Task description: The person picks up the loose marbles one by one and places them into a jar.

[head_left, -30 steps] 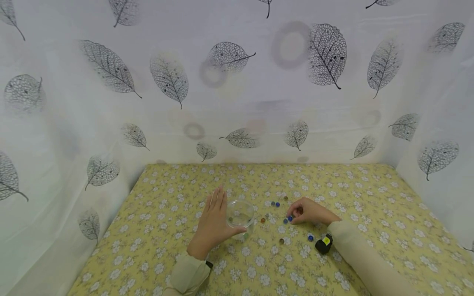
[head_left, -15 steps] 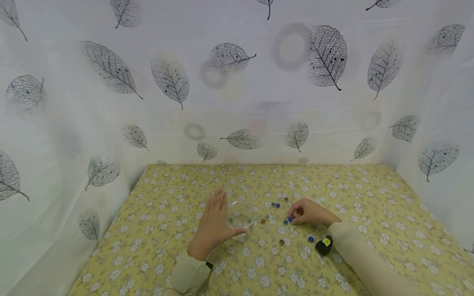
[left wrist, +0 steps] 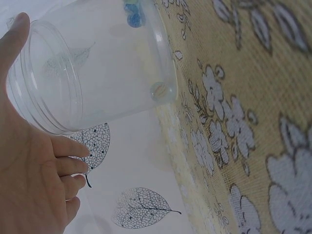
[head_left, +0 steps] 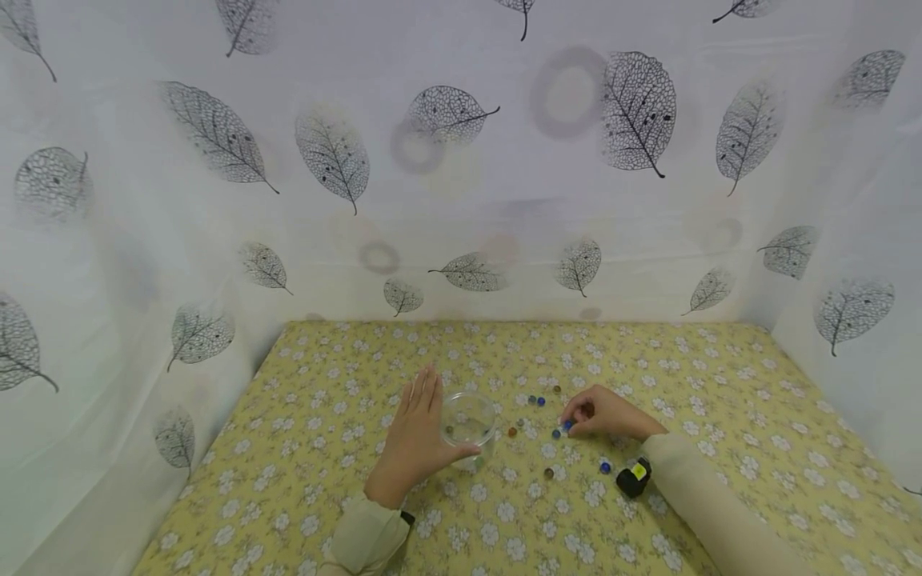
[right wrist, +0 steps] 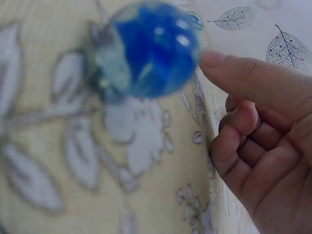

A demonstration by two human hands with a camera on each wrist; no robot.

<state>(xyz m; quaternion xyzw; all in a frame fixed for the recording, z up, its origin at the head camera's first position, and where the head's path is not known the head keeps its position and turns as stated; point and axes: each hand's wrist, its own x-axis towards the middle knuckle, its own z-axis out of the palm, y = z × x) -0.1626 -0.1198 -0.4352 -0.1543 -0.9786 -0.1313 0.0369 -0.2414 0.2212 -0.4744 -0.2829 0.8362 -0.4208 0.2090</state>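
My left hand (head_left: 409,448) rests against the left side of a clear plastic jar (head_left: 470,400), its fingers straight and its thumb across the near side of the rim. The jar stands upright with a few marbles inside, among them a blue marble (left wrist: 134,19) and a clear striped marble (left wrist: 161,91). To the right, my right hand (head_left: 608,414) pinches a blue marble (head_left: 567,426) between thumb and index finger, low over the cloth; the other fingers (right wrist: 229,151) are curled in. A second, bluish marble (head_left: 556,434) lies just beside it.
Several loose marbles lie between jar and right hand: an orange marble (head_left: 513,432), a brown marble (head_left: 549,474), a dark blue marble (head_left: 541,402). Another blue marble (head_left: 605,468) sits near the black wrist device (head_left: 634,478). A leaf-print curtain (head_left: 490,192) surrounds the floral tablecloth (head_left: 324,488).
The right hand has shifted very slightly right, the pinched blue marble moving a little away from the bluish one beside it. The left hand and jar stay in place.
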